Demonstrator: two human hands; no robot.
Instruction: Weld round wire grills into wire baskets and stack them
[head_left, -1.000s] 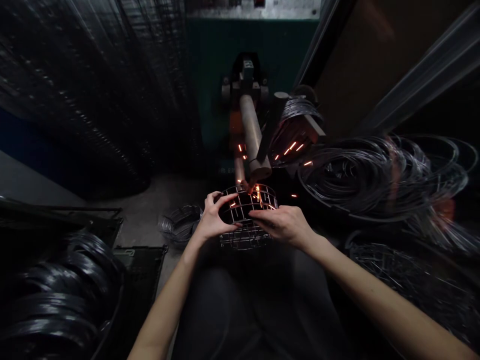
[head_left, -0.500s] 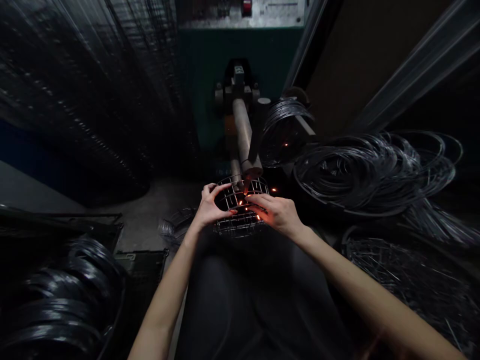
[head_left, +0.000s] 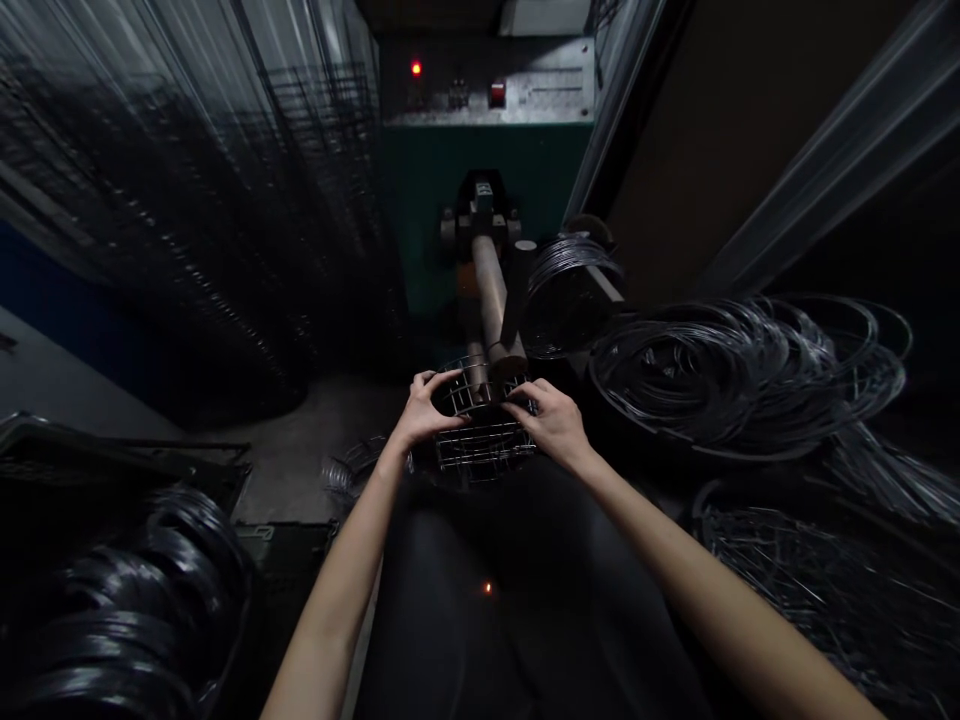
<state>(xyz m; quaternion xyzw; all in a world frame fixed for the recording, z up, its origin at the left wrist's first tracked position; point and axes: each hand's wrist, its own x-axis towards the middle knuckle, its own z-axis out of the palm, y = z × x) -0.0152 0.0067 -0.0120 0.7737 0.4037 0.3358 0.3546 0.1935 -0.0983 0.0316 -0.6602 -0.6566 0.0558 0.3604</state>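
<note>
A round wire basket [head_left: 480, 440] of welded rings and ribs sits under the tip of a long metal welding arm [head_left: 491, 295]. My left hand [head_left: 424, 410] grips the basket's left rim, fingers curled over the top ring. My right hand [head_left: 551, 420] grips the right side, fingers bent onto the wires. The arm's end [head_left: 504, 362] rests just above the basket's top ring, between my hands. No sparks show at the tip; one small ember [head_left: 487, 588] glows on my dark lap.
The green machine body [head_left: 480, 170] with red lights stands behind the arm. Loose wire rings [head_left: 742, 365] pile up on the right, with cut wires [head_left: 825, 590] below them. Dark wire coils [head_left: 127, 600] lie at the lower left. Wire mesh panels [head_left: 210, 200] lean on the left.
Sparks flew at the arm's tip a second ago and have died out. Both hands have shifted a little on the basket, and the view has tilted upward.
</note>
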